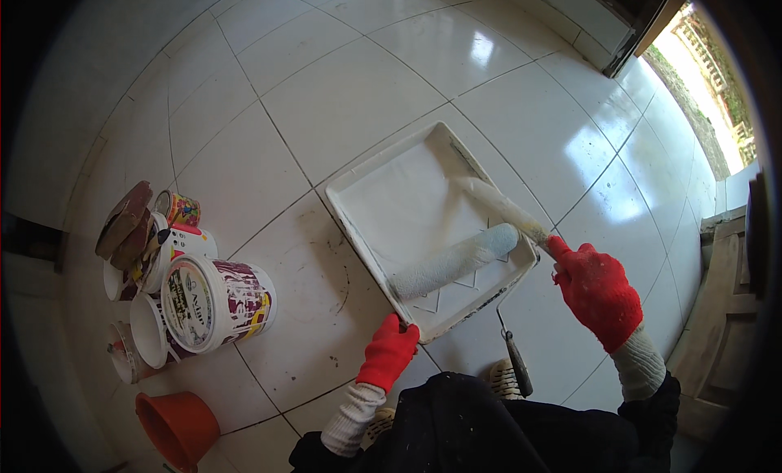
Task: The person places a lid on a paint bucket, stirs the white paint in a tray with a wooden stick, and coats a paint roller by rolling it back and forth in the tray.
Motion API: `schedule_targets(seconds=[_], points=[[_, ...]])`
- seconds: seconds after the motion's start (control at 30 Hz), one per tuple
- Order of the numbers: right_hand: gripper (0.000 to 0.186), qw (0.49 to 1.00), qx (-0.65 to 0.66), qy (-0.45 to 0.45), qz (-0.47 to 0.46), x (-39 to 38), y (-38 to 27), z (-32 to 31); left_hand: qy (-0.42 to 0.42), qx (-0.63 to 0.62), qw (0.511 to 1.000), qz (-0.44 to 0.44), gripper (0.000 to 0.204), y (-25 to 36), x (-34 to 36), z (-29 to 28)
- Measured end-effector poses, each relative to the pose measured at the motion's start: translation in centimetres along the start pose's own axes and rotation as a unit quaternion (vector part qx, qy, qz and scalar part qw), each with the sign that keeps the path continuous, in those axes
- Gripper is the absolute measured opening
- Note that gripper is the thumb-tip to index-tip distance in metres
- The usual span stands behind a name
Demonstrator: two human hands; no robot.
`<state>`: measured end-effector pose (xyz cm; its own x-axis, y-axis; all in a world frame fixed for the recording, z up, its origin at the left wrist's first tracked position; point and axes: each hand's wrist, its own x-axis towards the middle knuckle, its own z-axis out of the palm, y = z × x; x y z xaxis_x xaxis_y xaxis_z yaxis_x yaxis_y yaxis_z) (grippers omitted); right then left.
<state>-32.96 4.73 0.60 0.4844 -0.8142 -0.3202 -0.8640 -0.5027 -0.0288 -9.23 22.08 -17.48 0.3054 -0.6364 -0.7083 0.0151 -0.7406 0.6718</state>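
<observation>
Black clothing (464, 420) occupies six o'clock. Red-gloved right hand (599, 295) clasps slim white-smeared tool (503, 206) pointing ten o'clock; left hand (389, 355) pinches white rectangular tray (389, 161).

The scene is viewed from the person's head, through the left one of two fisheye cameras worn side by side. The view is aimed steeply down at the floor (342, 90), with the tray (363, 246) framed near the middle and both the left hand (389, 355) and the right hand (599, 298) seen from close above. The lap (481, 424) is caught at the lower edge, the doorway (707, 82) at the upper right. Tile lines are bowed outward; the dim left margin is perhaps filled by a wall.
</observation>
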Motion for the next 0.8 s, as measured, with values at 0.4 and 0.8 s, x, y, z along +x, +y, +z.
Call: schedule_targets(seconds=[0.4,0.8], points=[[0.038,0.997,0.069,0.022,-0.01,2.4,0.4,3.6,0.003,0.012,1.0,-0.001,0.024,0.3,-0.1,-0.2],[0.042,0.996,0.085,-0.003,-0.002,1.4,1.1,3.3,-0.004,0.009,1.0,-0.003,0.024,0.4,-0.2,-0.4]])
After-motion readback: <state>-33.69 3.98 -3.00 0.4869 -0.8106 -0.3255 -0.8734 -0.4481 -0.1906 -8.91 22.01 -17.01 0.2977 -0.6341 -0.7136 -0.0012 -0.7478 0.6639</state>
